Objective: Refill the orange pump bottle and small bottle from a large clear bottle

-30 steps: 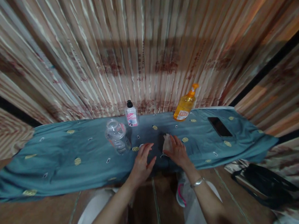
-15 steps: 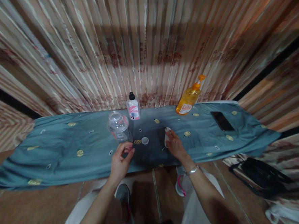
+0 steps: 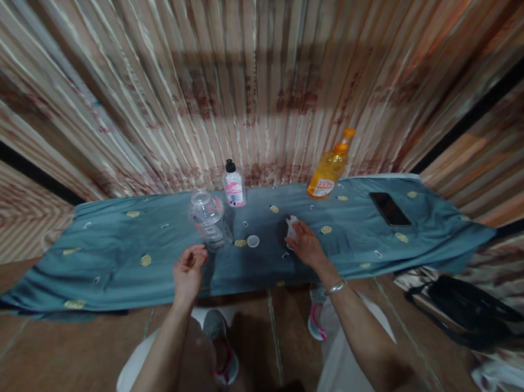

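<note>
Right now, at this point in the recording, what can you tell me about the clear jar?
The clear jar looks like transparent plastic: a round, apparently uncapped neck above a wider body with faint orange and pale markings. It stands on the blue-green cloth, left of the pale round disc and nearer the wearer than the black-capped bottle. The left hand is close to its base; whether it touches is unclear.

Silver R-wrist bracelet (image 3: pixel 337 287); lt trousers (image 3: pixel 340 360); 2 gry/pink shoes (image 3: pixel 215 324).

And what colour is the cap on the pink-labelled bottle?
Black: the cap on the pink-labelled bottle shows best in the head view.
</note>
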### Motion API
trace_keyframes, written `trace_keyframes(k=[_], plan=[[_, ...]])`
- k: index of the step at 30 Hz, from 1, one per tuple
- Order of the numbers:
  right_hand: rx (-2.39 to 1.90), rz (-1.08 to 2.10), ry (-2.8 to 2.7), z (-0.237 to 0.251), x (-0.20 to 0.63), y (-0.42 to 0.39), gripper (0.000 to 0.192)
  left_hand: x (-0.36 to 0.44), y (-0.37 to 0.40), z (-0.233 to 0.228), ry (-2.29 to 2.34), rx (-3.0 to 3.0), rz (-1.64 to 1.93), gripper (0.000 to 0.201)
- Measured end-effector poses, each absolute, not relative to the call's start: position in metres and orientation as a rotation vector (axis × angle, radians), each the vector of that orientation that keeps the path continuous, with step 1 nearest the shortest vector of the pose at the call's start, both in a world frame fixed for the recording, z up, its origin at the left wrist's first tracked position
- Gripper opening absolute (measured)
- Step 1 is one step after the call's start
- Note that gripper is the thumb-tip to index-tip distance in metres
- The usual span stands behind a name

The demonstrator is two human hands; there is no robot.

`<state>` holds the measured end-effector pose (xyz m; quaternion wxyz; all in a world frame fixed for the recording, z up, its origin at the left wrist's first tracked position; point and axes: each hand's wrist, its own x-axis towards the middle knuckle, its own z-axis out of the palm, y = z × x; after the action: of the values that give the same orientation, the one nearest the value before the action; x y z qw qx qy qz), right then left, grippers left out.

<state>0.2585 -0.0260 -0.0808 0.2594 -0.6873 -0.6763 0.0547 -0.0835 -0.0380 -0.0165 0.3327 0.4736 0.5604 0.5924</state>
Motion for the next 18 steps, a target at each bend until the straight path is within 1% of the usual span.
trace_keyframes(k=[3, 4, 9, 13, 18], plan=[[-1.866, 0.197, -1.872, -0.081, 0.258, -0.029, 0.068, -0.087, -0.031, -0.019, 1.485, 1.202, 1.598, 0.034], [-1.864, 0.215, -1.888, -0.081, 0.258, -0.030, 0.070, -0.088, -0.029, -0.020, 1.492, 1.196, 1.612, 0.033], [-1.855, 0.215, -1.879, -0.082, 0.253, -0.029, 0.061, -0.087, -0.022, -0.021, 1.503, 1.216, 1.615, 0.023], [-1.799, 0.210, -1.852, -0.080, 0.245, -0.027, 0.060, -0.067, -0.037, -0.029, 1.447, 1.312, 1.418, 0.012], [-1.749, 0.224, -1.868, -0.076, 0.237, -0.020, 0.060, -0.042, -0.055, -0.036, 1.358, 1.413, 1.201, 0.012]])
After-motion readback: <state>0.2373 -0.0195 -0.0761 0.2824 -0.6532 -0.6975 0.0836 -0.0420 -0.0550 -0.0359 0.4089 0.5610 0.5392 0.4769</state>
